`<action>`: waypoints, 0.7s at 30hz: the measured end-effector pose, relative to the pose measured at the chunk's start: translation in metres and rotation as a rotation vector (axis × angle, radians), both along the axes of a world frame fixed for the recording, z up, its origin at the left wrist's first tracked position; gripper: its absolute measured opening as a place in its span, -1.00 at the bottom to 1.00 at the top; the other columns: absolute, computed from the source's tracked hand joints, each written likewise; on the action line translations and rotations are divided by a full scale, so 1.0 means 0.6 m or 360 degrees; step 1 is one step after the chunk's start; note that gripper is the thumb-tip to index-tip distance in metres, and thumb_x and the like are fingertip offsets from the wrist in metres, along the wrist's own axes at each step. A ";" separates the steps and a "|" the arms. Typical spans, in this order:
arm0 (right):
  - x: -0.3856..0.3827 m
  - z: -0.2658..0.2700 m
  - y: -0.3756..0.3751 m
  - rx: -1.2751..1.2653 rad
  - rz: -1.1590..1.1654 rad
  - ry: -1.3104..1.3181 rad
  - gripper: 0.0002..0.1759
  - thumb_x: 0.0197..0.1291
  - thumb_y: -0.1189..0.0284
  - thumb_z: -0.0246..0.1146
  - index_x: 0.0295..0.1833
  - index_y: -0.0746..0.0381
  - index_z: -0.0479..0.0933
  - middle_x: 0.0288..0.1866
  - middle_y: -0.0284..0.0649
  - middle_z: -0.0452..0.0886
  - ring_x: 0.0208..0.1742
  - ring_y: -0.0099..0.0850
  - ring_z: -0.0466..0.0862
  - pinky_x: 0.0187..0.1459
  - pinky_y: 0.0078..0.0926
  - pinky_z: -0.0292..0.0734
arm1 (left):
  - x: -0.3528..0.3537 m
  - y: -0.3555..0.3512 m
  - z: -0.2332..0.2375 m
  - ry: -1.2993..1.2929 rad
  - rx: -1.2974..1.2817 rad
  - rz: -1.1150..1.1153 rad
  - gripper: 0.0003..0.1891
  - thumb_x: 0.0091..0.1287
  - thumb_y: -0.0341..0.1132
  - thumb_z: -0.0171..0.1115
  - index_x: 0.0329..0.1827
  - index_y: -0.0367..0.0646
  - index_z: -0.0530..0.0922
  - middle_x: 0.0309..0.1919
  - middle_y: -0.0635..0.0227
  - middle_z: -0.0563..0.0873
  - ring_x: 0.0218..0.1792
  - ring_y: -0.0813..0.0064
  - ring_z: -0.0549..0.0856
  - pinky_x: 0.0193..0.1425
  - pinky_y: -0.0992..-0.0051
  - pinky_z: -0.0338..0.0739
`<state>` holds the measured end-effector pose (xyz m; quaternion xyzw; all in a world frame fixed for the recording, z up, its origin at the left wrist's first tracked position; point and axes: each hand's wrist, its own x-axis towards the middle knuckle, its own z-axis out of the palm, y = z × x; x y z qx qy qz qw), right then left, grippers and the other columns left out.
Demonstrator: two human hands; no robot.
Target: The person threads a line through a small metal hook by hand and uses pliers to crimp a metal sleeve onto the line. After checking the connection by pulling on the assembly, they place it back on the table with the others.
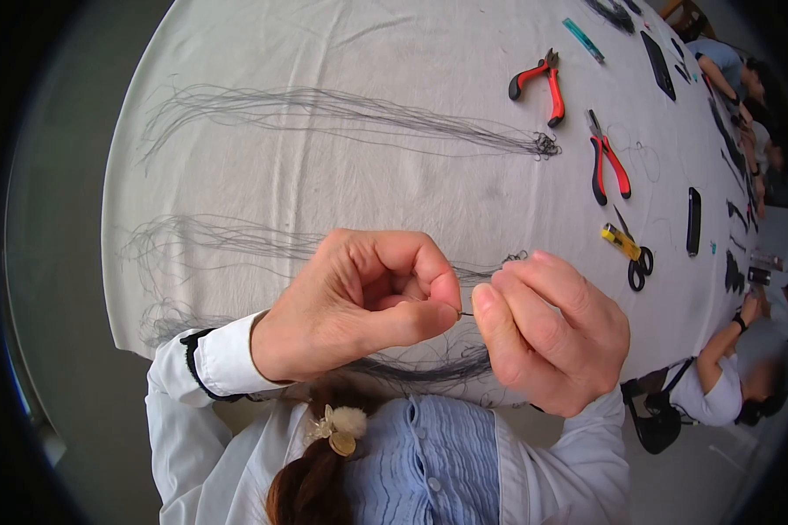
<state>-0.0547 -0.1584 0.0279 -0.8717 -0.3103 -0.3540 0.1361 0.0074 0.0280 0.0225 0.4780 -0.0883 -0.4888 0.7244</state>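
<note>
Over the near side of the table, my left hand [350,302] pinches one end of a short bit of thin dark strand [467,314] between thumb and forefinger. Facing it, my right hand [556,332] grips the other end, thumb pressed against curled fingers. Only a small piece of the strand shows in the gap. Behind my hands lies a bundle of fine dark strands [236,234], partly covered by them. Farther off is a second bundle [350,109], its right end curled into small loops. Beneath my wrists runs a thicker, darker bundle [433,374].
On the white tablecloth [429,192], to the right, lie red-handled cutters [554,87], red-handled pliers [600,153], black scissors [639,273] against a yellow lighter-sized object [620,241], and a black oblong object [693,220]. Other people sit along the right edge, one in white [709,385].
</note>
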 end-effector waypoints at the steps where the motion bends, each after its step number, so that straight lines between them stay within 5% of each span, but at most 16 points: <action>1: -0.002 -0.001 0.003 -0.0026 -0.0027 -0.0041 -0.93 -0.11 0.58 0.30 -0.45 0.22 0.56 -0.48 -0.30 0.53 -0.41 -0.44 0.61 -0.30 -0.53 0.67 | -0.001 0.000 -0.001 0.0000 0.0001 0.0003 -0.98 0.22 -0.53 0.21 -0.34 -0.23 0.56 -0.49 0.61 0.55 -0.46 0.89 0.42 -0.40 0.78 0.29; 10: -0.007 -0.004 0.011 -0.0104 -0.0069 -0.0156 -0.96 -0.05 0.55 0.31 -0.44 0.23 0.57 -0.49 -0.27 0.57 -0.37 -0.42 0.65 -0.25 -0.50 0.69 | -0.005 0.005 0.003 -0.0308 -0.0023 0.0089 -0.94 0.12 -0.57 0.20 -0.44 -0.22 0.52 -0.62 0.65 0.44 -0.54 0.87 0.28 -0.47 0.75 0.19; 12: -0.008 -0.005 0.012 -0.0078 -0.0080 -0.0169 -0.96 -0.05 0.55 0.31 -0.43 0.24 0.57 -0.49 -0.27 0.57 -0.38 -0.42 0.65 -0.26 -0.50 0.70 | 0.000 0.009 0.010 -0.0646 0.0160 0.0004 -0.94 0.07 -0.55 0.22 -0.46 -0.23 0.51 -0.42 0.38 0.60 -0.44 0.70 0.49 -0.35 0.66 0.37; 15: -0.009 -0.003 0.013 -0.0008 -0.0046 -0.0104 -0.95 -0.07 0.56 0.31 -0.43 0.26 0.57 -0.51 -0.25 0.56 -0.40 -0.42 0.65 -0.30 -0.51 0.70 | 0.004 0.010 0.008 -0.1205 0.0082 0.0032 -0.92 0.06 -0.52 0.26 -0.48 -0.21 0.51 -0.44 0.34 0.60 -0.47 0.66 0.52 -0.41 0.65 0.37; 21: -0.012 0.003 0.010 0.0172 0.0018 0.0157 -0.87 -0.16 0.60 0.31 -0.38 0.32 0.58 -0.55 -0.23 0.51 -0.44 -0.42 0.61 -0.43 -0.57 0.64 | 0.003 0.010 0.011 -0.1520 0.0053 0.0090 -0.92 0.07 -0.47 0.30 -0.48 -0.19 0.55 -0.45 0.33 0.61 -0.51 0.64 0.55 -0.52 0.66 0.37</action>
